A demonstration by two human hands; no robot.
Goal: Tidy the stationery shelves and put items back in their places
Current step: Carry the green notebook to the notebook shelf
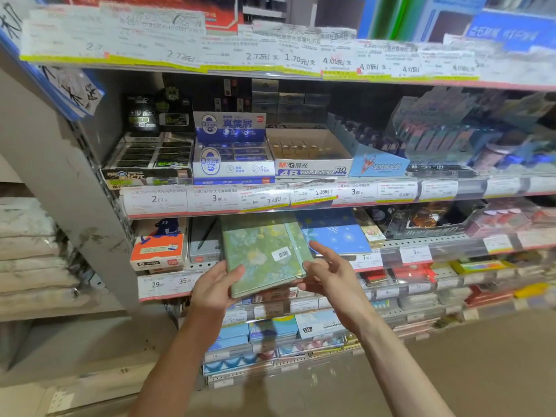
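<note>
Currently green floral hardcover notebook w/ elastic band [264, 254] is clamped at near-left corner by left hand [217, 285]; right hand [326, 270] at near-right edge, fingers spread, grip unclear. Notebook overhangs shelf lip, left of blue starry notebook [337, 230]. Should be slid in flat, squared alongside blue one.

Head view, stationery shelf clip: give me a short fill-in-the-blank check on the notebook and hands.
1. The green floral notebook is held by ____ hands.
2. The left hand grips the notebook's lower ____ corner.
3. Right of the notebook lies a ____ notebook with a dotted cover.
4. The white sticker on the green cover shows a ____.

Missing words: both; left; blue; barcode
</note>
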